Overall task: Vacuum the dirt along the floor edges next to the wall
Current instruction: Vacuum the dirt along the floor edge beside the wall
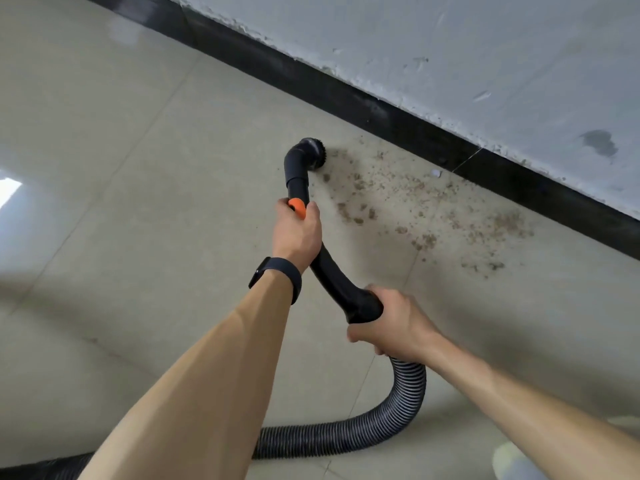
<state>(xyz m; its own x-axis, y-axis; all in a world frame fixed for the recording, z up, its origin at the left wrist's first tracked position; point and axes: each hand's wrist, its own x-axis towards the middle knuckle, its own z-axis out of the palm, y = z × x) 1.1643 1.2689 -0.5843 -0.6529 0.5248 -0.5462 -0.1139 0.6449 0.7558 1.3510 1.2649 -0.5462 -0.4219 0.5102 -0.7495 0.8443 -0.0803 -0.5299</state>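
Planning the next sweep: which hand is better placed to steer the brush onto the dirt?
Probably left: the left hand grips the tube just behind the brush; the right hand holds near the hose.

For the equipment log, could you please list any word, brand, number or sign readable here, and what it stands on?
None can be read. The vacuum tube, its orange collar, the ribbed hose and the wristband show no lettering. The wall and the black skirting bear only stains and chipped paint, no signs.
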